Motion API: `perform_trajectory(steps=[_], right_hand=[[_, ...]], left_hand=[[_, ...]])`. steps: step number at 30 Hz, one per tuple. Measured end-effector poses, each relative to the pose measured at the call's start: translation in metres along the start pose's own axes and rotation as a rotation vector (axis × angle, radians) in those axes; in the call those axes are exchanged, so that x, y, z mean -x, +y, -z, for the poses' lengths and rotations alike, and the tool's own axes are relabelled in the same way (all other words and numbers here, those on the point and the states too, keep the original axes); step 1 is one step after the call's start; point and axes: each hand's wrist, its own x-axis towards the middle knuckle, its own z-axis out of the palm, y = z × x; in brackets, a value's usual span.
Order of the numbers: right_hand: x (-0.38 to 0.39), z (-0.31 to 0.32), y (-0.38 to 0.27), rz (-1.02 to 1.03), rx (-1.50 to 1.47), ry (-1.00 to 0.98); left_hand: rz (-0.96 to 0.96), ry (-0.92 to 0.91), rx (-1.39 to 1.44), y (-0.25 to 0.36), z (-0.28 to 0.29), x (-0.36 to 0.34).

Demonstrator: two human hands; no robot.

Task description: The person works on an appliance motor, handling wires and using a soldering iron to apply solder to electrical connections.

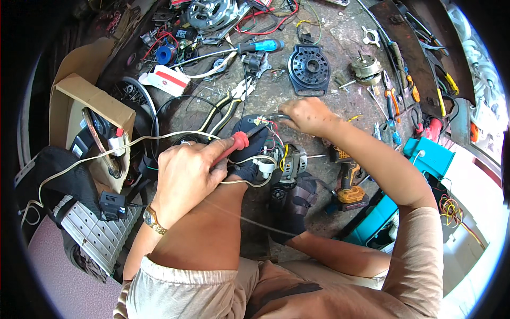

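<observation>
My left hand (186, 167), with a watch on its wrist, is wrapped round the red handle of a soldering iron (240, 141). The iron's dark barrel points up and right at thin coloured wires and a small pale part (260, 121) over my dark-covered foot (254, 148). Just right of those wires, my right hand (305, 115) is closed in a pinch; what its fingertips grip is too small to make out. Below the wires sits a small electric motor (293, 162) with its shaft pointing right. A white connector (265, 168) lies at its left side.
Pliers (226, 110), a blue screwdriver (261, 47), a round black motor cover (309, 68) and another motor (366, 69) lie farther off. A yellow drill (349, 183) and teal case (372, 212) are at right. At left stands a cardboard box (95, 95); a cream cord (106, 151) crosses there.
</observation>
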Motion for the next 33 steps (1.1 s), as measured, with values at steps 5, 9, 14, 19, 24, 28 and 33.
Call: perform_trajectory(steps=[5,9,14,19,24,28,33], right_hand=[[0.014,-0.017,0.004,-0.041,0.048,0.388],[0.024,-0.015,0.015,-0.248,-0.198,0.412],[0.048,-0.011,0.020,-0.358,-0.094,0.279],[0.081,-0.012,0.022,-0.628,0.361,0.288],[0.085,-0.023,-0.039,-0.636,-0.578,0.667],[0.056,0.003,-0.156,-0.484,-1.720,0.637],[0.062,0.007,-0.155,-0.709,-1.807,0.826]], left_hand=[[-0.007,-0.007,0.026,0.000,-0.001,-0.001],[-0.007,-0.014,0.028,-0.001,-0.003,0.000],[0.033,-0.045,0.056,-0.001,0.000,0.001],[0.029,-0.026,0.112,-0.002,-0.005,-0.002],[0.133,-0.074,0.581,0.000,-0.020,-0.009],[-0.048,-0.177,0.579,0.010,-0.028,-0.018],[-0.382,-0.298,0.647,0.017,-0.038,-0.036]])
